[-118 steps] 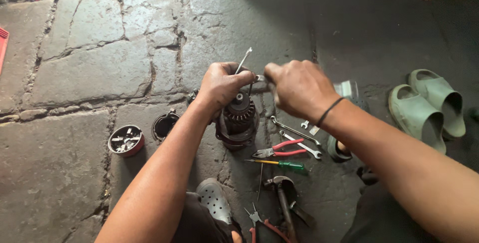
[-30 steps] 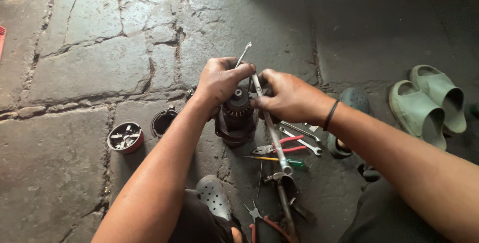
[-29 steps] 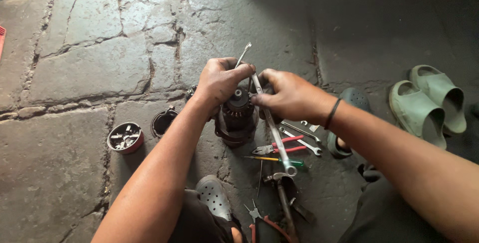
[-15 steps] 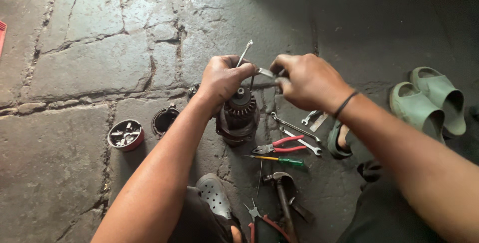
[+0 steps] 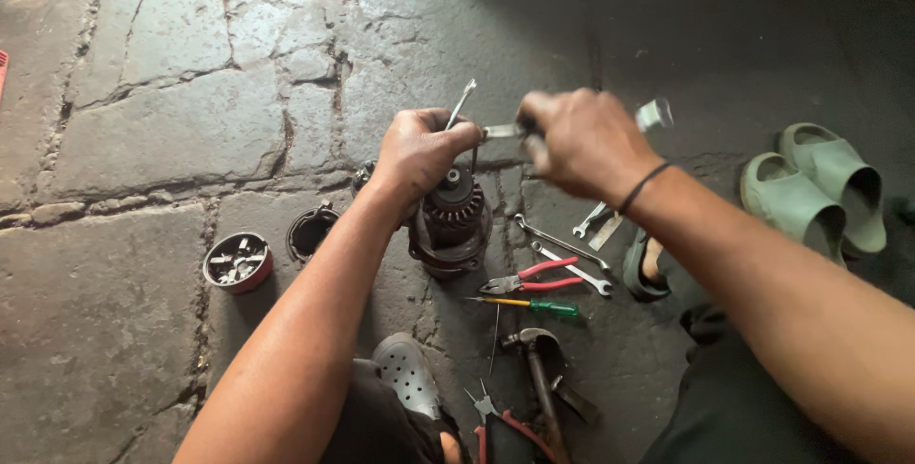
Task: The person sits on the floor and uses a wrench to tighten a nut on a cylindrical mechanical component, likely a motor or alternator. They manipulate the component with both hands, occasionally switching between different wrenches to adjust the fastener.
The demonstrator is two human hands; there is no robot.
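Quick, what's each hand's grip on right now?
Left hand: closed on a thin wrench, atop the motor part.
Right hand: closed on a second wrench.

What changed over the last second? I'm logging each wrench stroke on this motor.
The right hand swung its wrench from pointing down toward the person to lying level across the motor, its end now off to the right. The left hand kept its grip on the motor top. The floor tools stayed put.

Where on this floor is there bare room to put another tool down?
The stone floor is free left of and beyond the left hand, and between the round red tin and the picture's left edge. It is crowded under the right hand: spanners, red-handled pliers, screwdriver and hammer.
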